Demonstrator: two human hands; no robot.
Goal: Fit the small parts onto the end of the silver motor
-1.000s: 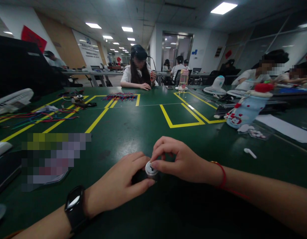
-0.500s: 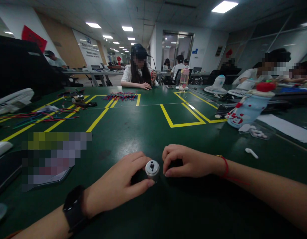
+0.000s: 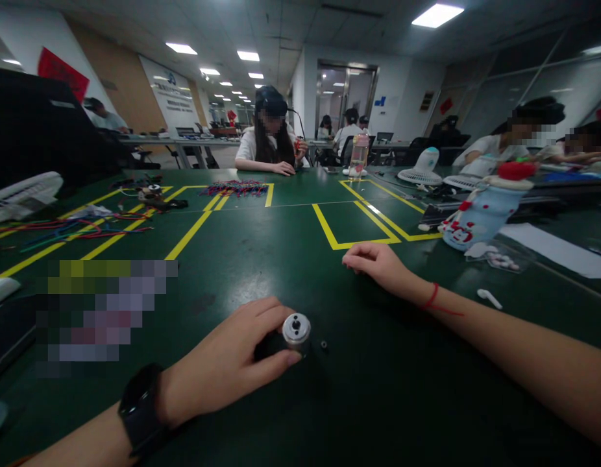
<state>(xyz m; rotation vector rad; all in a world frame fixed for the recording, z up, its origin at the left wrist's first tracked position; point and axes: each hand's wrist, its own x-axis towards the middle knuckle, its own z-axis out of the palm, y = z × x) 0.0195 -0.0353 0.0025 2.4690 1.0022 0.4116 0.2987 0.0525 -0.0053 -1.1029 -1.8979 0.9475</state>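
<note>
Small silver motor (image 3: 296, 329) is standing upright, axis vertical, left hand (image 3: 232, 363) grasping it; right hand (image 3: 378, 263) is resting loosely curled, empty, at two o'clock, well apart.

The dark green counter (image 3: 291, 259) is marked with yellow tape (image 3: 352, 241). Just this side of the tape rests the right hand (image 3: 378, 263). Nearer than that stands a small metal cylinder (image 3: 296, 329) under the left hand (image 3: 232, 363), a tiny black piece (image 3: 324, 344) beside it. Far left of the tape lie coloured wires (image 3: 81, 228); right of it, a snowman bottle (image 3: 480, 211).
</note>
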